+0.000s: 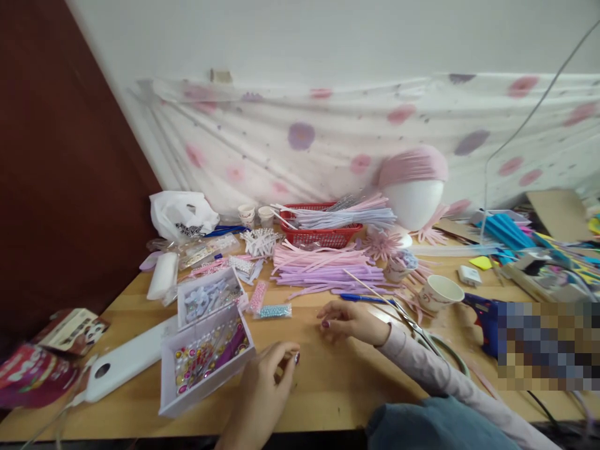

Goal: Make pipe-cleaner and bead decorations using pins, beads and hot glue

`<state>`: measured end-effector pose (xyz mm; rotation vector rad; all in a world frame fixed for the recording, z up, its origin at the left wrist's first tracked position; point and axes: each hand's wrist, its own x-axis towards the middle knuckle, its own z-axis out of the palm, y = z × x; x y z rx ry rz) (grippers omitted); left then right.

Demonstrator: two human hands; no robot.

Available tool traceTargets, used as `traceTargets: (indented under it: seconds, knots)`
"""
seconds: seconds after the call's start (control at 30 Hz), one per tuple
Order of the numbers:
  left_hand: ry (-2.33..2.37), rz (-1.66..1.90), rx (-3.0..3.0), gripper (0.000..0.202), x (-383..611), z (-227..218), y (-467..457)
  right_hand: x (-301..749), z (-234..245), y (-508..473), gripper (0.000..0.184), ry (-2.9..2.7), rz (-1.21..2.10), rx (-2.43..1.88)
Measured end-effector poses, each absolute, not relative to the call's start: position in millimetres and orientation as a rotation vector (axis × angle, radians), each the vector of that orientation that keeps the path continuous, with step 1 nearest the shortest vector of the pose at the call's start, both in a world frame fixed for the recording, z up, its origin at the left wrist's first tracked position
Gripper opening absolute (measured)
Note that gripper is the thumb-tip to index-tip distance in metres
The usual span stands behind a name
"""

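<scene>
Near the front edge of the wooden table [328,409], toward its left: white cardboard front box [201,400], holding round gems in yellow, pink and pearl, plus a purple item. Behind it: white back box [187,322], containing pale-blue fuzzy pieces. Toward the back edge: red plastic basket [323,237], openwork sides, heaped with pale-blue and pink fuzzy stems; before it, loose pink and purple stems [328,275], long and soft. Two clear packets of beads, pink [258,296] and blue [275,311], mid-table. Left hand [269,381]: beside the front box, loosely curled, thumb and finger close together; any small item held cannot be told. Right hand [351,322]: half open, fingers bent, nothing visible in it, just before a blue pen [363,299].
</scene>
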<state>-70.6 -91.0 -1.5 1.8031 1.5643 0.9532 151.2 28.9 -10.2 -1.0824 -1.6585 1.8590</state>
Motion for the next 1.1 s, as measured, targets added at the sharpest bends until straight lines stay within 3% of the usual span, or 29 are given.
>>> traceTargets:
  seconds: [0.2,0.47,0.6,0.77,0.83,1.1]
  knots:
    - [1.584,0.921,2.151,0.040,-58,-15,-55,174,-17,22,0.041,-1.644,1.665,-1.101]
    - [1.595,0.637,2.315,0.039,-60,-45,-27,208,-11,12,0.044,-1.739,1.238,-1.248]
    - [1.812,0.654,2.325,0.035,-67,-49,-23,223,-3,18,0.043,-1.878,0.707,-1.378]
    - [1.896,0.682,2.341,0.033,-51,-31,-7,237,-13,30,0.007,-2.080,-0.038,-1.579]
    - [1.905,0.662,2.346,0.034,-41,-21,3,240,-21,34,0.008,-2.107,-0.192,-1.617]
    - [1.919,0.553,2.320,0.016,-17,-15,39,247,-33,37,0.019,-2.035,-0.261,-1.564]
